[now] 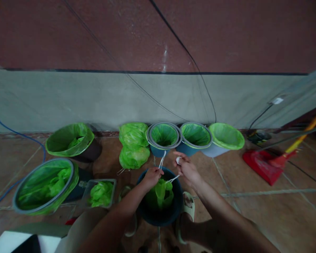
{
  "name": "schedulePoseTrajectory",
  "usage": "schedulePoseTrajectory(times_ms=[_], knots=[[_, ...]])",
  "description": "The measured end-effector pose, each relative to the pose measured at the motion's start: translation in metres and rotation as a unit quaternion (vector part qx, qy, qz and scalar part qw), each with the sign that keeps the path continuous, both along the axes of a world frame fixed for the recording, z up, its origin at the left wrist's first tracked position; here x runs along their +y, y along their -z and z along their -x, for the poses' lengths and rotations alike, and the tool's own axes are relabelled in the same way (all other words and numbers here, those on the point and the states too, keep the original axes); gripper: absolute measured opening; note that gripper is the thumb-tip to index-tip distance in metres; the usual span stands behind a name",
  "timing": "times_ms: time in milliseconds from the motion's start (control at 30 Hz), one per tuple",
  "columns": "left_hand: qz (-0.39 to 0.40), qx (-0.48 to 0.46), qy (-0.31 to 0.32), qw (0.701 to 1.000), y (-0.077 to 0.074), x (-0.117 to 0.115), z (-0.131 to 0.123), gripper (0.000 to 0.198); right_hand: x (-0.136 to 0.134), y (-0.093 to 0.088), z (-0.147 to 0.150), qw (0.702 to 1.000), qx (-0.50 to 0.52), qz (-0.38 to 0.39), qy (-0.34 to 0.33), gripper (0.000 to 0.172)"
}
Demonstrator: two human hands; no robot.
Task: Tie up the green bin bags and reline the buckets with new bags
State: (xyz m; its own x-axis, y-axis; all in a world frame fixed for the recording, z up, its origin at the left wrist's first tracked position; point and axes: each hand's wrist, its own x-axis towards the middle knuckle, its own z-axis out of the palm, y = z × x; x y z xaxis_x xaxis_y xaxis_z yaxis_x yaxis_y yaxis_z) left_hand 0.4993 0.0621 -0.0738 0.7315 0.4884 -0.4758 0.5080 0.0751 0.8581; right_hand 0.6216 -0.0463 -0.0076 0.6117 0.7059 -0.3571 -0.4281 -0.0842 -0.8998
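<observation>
A dark blue bin (177, 207) stands on the floor between my feet, with a green plastic bag (160, 195) inside it. White drawstrings (162, 160) come up from the bag. Over the bin's back edge, my left hand (153, 175) is closed on one white drawstring, whose loop sticks up past the fingers. My right hand (185, 167) is closed around the other drawstring, which runs down to the bag. A small white round thing (178, 160) shows at the fingers of my right hand.
Against the wall stand three green-lined bins (164, 135) and tied green bags (133, 146). At left are two more lined bins (71, 140) and a clear box (113, 191) of green plastic. A red dustpan (263, 167) lies at right. A blue hose (18, 133) runs along the left.
</observation>
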Motion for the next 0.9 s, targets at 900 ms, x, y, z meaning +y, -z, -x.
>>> schedulePoseTrajectory(times_ms=[900], knots=[[0.036, -0.027, 0.046, 0.998, 0.0, 0.009, 0.004, 0.036, -0.011, 0.029, 0.006, 0.835, -0.375, 0.245, -0.319, 0.02]])
